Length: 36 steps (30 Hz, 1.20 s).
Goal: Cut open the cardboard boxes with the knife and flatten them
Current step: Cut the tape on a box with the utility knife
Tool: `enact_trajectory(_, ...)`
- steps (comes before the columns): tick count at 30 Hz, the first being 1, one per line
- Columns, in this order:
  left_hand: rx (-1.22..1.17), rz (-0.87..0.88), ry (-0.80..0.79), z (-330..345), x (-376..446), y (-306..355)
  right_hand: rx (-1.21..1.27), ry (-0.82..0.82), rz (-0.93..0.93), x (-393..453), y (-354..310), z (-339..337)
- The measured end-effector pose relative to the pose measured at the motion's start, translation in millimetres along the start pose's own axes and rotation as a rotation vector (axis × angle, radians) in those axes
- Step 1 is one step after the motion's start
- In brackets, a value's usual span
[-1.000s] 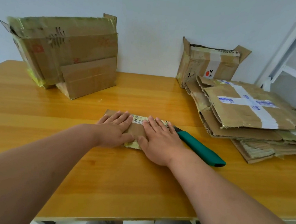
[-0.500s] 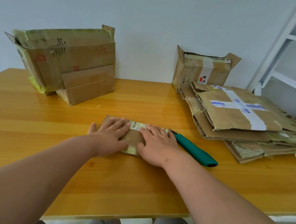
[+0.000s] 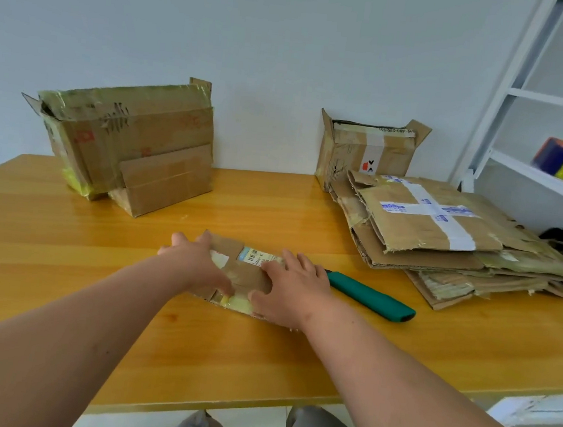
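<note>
A: Pressing on the small box [image 3: 243, 271] near the counter's [image 3: 96, 264] middle, both hands lie on it. Left hand [image 3: 196, 263] sits on the box's left part, fingers bent over its left and near edges, thumb at the near edge. Right hand [image 3: 291, 291] lies on the right part, fingers fairly straight.

B: Box state?

A: Low and flattened-looking under the palms; barcode label [image 3: 255, 256] visible between the hands. Whether the left hand truly grips or only presses, I cannot tell for certain; it looks curled round the edge.

B: Knife?

A: Green-handled knife [image 3: 370, 296] lies on the counter just right of the right hand, apart from both hands.

B: Farther back?

A: Right side: stack of flattened cardboard [image 3: 443, 235], white tape crossing the top sheet. Behind it, an open box [image 3: 365, 152] stands upright against the wall. Far left: large taped box [image 3: 126, 136] with a smaller carton [image 3: 166, 178] leaning in front.
</note>
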<state>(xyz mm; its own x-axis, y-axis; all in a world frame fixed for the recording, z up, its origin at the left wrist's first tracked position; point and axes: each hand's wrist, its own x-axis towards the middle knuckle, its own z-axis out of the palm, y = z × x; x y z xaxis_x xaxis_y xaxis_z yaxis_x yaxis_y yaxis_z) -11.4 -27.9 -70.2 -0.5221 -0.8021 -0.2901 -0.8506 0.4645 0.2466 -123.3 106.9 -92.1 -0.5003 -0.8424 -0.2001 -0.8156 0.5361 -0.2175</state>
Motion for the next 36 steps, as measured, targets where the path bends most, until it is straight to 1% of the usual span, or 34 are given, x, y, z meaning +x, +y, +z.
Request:
enact_trajectory(4,-0.12,0.102,0.039,-7,-6,-7,0.035,0.033,0.0,-3,-1,-6)
enact_trajectory(7,-0.252,0.183,0.068,-15,-9,-17,0.096,0.103,0.061,-7,1,-15)
enact_trajectory(9,-0.255,0.23,0.125,-21,-11,-22,0.143,0.124,0.121,-10,6,-19)
enact_trajectory(12,-0.26,0.306,0.183,-30,-15,-23,0.195,0.09,0.159,-16,12,-20)
enact_trajectory(16,-0.245,0.406,0.263,-37,-20,-18,0.247,0.181,0.179,-23,16,-21)
enact_trajectory(19,-0.21,0.397,0.357,-36,-19,-17,0.407,0.253,0.118,-30,20,-25)
enact_trajectory(21,-0.232,0.338,0.381,-33,-19,-16,0.488,0.31,0.058,-36,24,-28)
enact_trajectory(22,-0.291,0.294,0.376,-31,-21,-16,0.503,0.342,0.041,-39,25,-29)
enact_trajectory(24,-0.49,0.207,0.314,-27,-27,-14,0.538,0.398,0.029,-44,29,-32)
enact_trajectory(26,-0.736,0.155,0.187,-26,-33,-10,0.6,0.443,0.04,-46,34,-34)
enact_trajectory(27,-0.813,0.154,0.108,-25,-37,-7,0.634,0.461,0.052,-47,37,-35)
enact_trajectory(29,-0.839,0.208,-0.025,-24,-45,4,0.692,0.494,0.079,-48,40,-38)
enact_trajectory(32,-0.786,0.306,-0.131,-20,-53,29,0.773,0.541,0.083,-48,46,-43)
enact_trajectory(34,-0.819,0.332,-0.141,-20,-54,47,0.814,0.56,0.093,-46,53,-47)
enact_trajectory(36,-0.879,0.34,-0.106,-22,-52,64,0.839,0.595,0.11,-44,62,-50)
